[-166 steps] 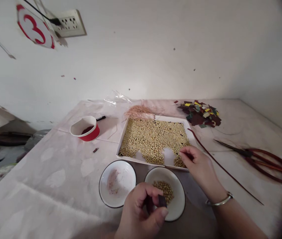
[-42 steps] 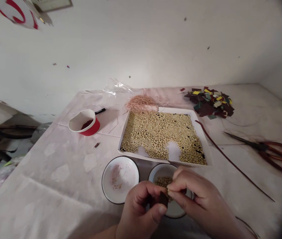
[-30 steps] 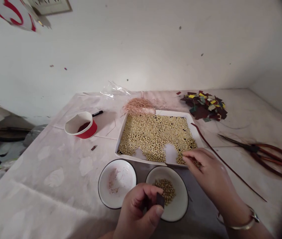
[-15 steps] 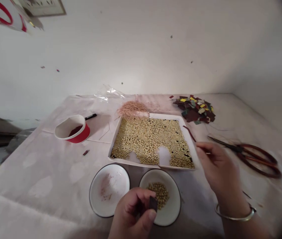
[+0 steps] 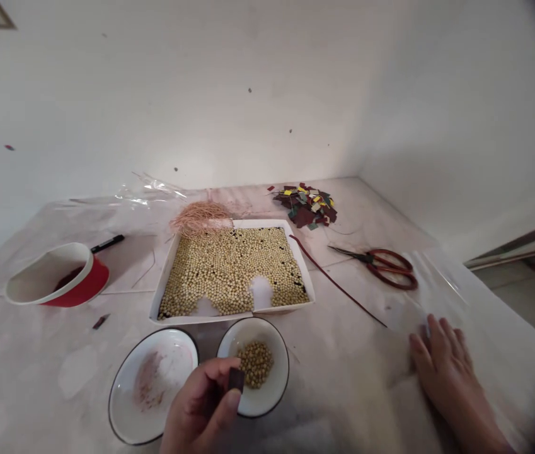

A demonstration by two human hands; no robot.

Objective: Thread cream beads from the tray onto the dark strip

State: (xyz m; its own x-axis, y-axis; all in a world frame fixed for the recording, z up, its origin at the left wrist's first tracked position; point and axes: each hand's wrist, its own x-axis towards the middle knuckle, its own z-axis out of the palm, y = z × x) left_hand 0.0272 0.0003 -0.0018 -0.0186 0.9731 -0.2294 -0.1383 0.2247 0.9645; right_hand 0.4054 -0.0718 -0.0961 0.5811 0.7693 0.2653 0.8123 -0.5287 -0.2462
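My left hand [image 5: 203, 403] pinches a small dark brown flat piece [image 5: 235, 379] between thumb and fingers, over the near left rim of the white bowl of round beads [image 5: 274, 394]. At the right, my right hand [image 5: 449, 366] is low over the tablecloth with its fingers stretched out; whether something thin lies beneath the fingertips is hard to make out. A thin dark red strip [image 5: 338, 280] lies loose between the white tray [image 5: 305, 277] and the scissors [image 5: 392, 268]. Pale yellow beads or seeds fill most of the tray, with bare white gaps along its near side.
A second white bowl [image 5: 123, 403] with reddish residue stands at the left. Behind it are a red and white paper cup [image 5: 92, 284], a black marker [image 5: 108, 243] and a small dark scrap [image 5: 101, 321]. Pinkish threads [image 5: 201, 215] and a pile of coloured scraps [image 5: 305, 207] lie at the back.
My right hand has left the tray's right side and the red strip, moving right with its fingers now stretched. The view has turned right. My left hand still pinches the dark piece.
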